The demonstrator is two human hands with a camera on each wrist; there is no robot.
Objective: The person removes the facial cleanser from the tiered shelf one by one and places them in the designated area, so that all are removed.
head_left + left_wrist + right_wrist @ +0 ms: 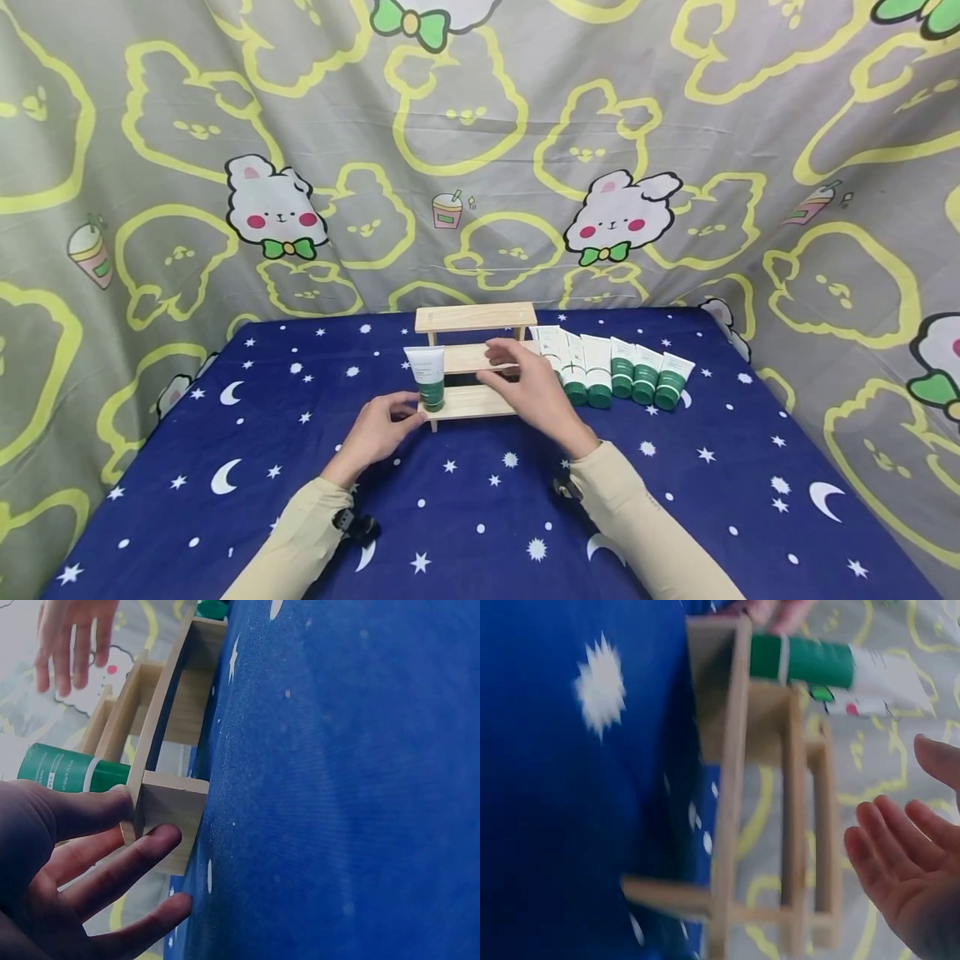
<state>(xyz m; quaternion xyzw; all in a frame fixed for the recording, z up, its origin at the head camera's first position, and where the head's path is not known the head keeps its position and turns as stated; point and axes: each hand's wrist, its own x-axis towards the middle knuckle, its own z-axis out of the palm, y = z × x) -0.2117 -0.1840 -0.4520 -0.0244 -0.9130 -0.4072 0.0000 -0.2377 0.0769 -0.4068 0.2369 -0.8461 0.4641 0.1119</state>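
A three-step wooden display stand (472, 402) stands on the cloth. A white and green squeeze tube (425, 375) is upright, cap down, on the left end of its lowest step. My left hand (382, 429) grips that end of the stand, the thumb by the tube's cap and the fingers at the side, as the left wrist view shows. Over the right part of the steps hovers my right hand (525, 387), fingers loosely bent and holding nothing. In the right wrist view, that hand (915, 862) is apart from both the stand and the tube (817, 661).
Right of the stand, several similar tubes (645, 375) lie in a row, caps toward me; my right hand partly covers the nearest ones. A dark blue star-and-moon cloth (480, 500) covers the table. Behind it hangs a grey cartoon-print curtain (480, 133).
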